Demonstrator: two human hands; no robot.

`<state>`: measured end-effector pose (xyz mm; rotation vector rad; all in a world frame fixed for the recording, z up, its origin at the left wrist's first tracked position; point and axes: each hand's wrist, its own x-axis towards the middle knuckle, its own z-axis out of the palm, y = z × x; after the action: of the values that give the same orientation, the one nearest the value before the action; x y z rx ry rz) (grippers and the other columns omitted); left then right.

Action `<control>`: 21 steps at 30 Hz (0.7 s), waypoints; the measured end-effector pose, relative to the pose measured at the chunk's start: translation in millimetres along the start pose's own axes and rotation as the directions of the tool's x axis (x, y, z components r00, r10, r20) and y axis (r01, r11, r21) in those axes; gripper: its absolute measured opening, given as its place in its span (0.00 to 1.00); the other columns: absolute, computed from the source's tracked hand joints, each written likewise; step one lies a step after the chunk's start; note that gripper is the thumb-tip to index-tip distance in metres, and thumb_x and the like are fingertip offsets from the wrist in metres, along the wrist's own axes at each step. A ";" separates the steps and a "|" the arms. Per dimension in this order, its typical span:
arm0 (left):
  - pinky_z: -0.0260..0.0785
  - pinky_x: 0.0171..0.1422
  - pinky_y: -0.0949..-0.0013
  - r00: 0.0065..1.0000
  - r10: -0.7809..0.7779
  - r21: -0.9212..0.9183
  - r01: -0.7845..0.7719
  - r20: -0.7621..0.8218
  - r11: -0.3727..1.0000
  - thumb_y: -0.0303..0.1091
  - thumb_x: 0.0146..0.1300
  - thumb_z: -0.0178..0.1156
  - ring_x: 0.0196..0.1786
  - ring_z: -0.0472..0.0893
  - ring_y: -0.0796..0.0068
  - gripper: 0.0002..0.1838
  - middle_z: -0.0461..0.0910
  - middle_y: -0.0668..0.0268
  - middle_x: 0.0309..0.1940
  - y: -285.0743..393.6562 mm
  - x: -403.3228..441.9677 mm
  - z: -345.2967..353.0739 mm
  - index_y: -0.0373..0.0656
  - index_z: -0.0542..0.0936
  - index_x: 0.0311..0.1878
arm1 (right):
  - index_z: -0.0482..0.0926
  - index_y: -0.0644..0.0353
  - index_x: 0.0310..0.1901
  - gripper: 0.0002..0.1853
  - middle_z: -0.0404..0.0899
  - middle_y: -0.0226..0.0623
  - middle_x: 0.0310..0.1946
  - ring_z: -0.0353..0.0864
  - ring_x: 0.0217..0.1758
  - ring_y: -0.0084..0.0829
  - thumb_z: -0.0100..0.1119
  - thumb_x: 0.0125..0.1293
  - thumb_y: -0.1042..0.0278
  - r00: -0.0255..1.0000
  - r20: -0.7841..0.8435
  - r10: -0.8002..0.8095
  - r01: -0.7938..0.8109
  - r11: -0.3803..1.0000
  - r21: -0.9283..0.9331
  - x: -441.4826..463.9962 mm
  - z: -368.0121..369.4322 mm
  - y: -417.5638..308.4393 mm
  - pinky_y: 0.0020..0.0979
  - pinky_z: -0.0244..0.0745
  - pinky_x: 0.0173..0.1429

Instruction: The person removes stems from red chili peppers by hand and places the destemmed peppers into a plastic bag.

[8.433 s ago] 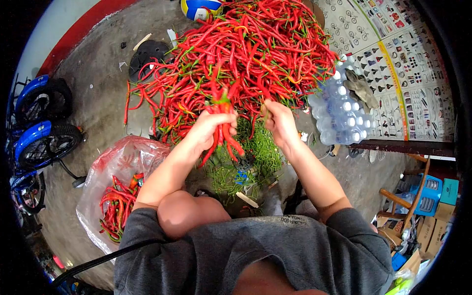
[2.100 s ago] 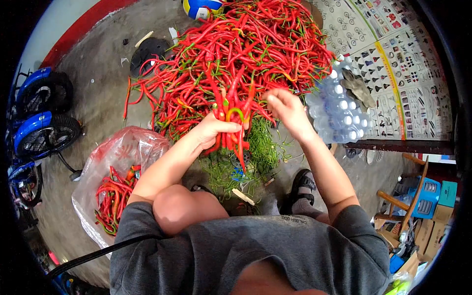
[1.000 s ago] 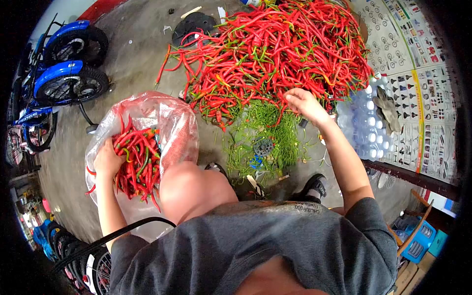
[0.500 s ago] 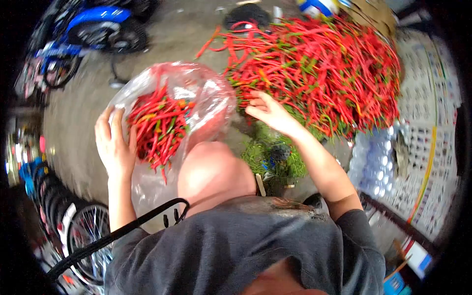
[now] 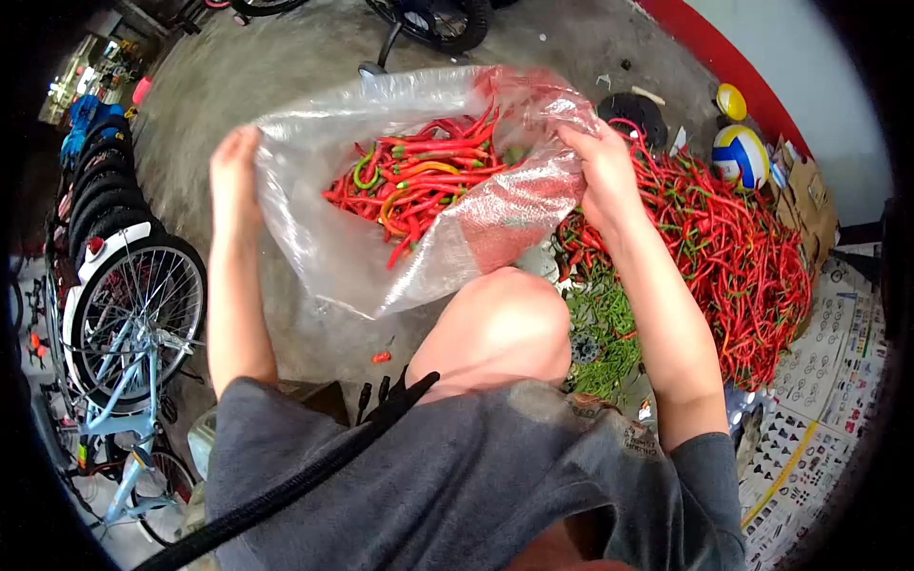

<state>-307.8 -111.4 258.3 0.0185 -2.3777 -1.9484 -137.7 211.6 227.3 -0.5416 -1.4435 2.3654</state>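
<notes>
Reaching either side of the knee (image 5: 500, 328), with both forearms spread well apart. Just brought the right hand (image 5: 607, 176) over from beside the chilli heap (image 5: 733, 266) to the plastic bag (image 5: 295, 190), so now handling the bag itself rather than loose chillies. Gripping its rim at opposite sides, with the left hand (image 5: 236, 171) curled over one edge and the right pinching the other. Holding it wide open around some red chillies (image 5: 428, 176). Touching neither the green stalks (image 5: 609, 333) on the floor nor, farther off, the heap near a ball (image 5: 740, 157).
</notes>
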 end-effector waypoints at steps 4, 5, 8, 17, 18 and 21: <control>0.70 0.42 0.72 0.956 0.239 -0.210 -0.272 -0.169 0.939 0.30 0.58 0.58 0.38 0.77 0.74 0.11 0.79 0.63 0.36 72.1 62.6 -40.5 0.35 0.77 0.42 | 0.74 0.68 0.44 0.13 0.79 0.37 0.39 0.78 0.38 0.25 0.47 0.57 0.81 0.991 0.089 -0.103 0.099 0.994 0.055 -17.2 29.7 -43.8 0.26 0.72 0.43; 0.70 0.42 0.72 0.948 0.247 -0.271 -0.297 -0.203 0.916 0.29 0.58 0.58 0.38 0.78 0.73 0.11 0.80 0.63 0.36 92.1 70.0 -48.1 0.34 0.77 0.42 | 0.74 0.68 0.45 0.14 0.78 0.38 0.40 0.78 0.40 0.25 0.46 0.56 0.81 0.987 0.086 -0.137 0.130 0.989 0.077 -24.8 36.6 -53.1 0.26 0.72 0.45; 0.70 0.42 0.75 0.923 0.324 -0.280 -0.374 -0.209 0.884 0.27 0.59 0.57 0.37 0.79 0.74 0.10 0.80 0.62 0.37 91.0 97.6 -61.8 0.35 0.77 0.43 | 0.72 0.70 0.48 0.17 0.78 0.39 0.42 0.78 0.42 0.26 0.45 0.56 0.82 0.969 0.078 -0.234 0.230 0.972 0.055 -39.1 39.2 -61.8 0.25 0.72 0.47; 0.67 0.48 0.68 0.727 0.675 0.845 -0.433 0.122 0.314 0.40 0.55 0.59 0.46 0.75 0.62 0.21 0.76 0.62 0.44 68.3 107.9 -12.3 0.50 0.73 0.53 | 0.66 0.67 0.55 0.23 0.74 0.33 0.45 0.73 0.46 0.20 0.58 0.59 0.70 0.987 0.153 0.040 0.022 0.923 -0.384 -45.1 -13.5 -19.2 0.25 0.69 0.51; 0.67 0.49 0.65 0.645 0.727 0.940 -0.342 0.236 -0.001 0.41 0.53 0.61 0.49 0.74 0.59 0.26 0.74 0.62 0.47 79.7 87.0 4.7 0.54 0.70 0.56 | 0.66 0.67 0.55 0.24 0.74 0.34 0.45 0.72 0.46 0.21 0.59 0.58 0.69 0.986 0.166 0.011 0.065 0.893 -0.446 -46.0 -14.3 -23.1 0.25 0.69 0.51; 0.60 0.59 0.58 0.357 0.785 0.847 -0.378 0.507 -0.375 0.39 0.47 0.65 0.56 0.68 0.59 0.32 0.70 0.64 0.52 118.2 16.4 56.9 0.56 0.67 0.59 | 0.66 0.67 0.55 0.26 0.74 0.37 0.46 0.73 0.48 0.24 0.60 0.58 0.64 0.982 0.163 -0.092 0.162 0.854 -0.495 -50.3 -13.0 -25.3 0.28 0.68 0.53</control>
<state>-323.6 -33.2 363.7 -0.7129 -1.9685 0.4009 -85.6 210.1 252.2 -0.3933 -2.1141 1.9372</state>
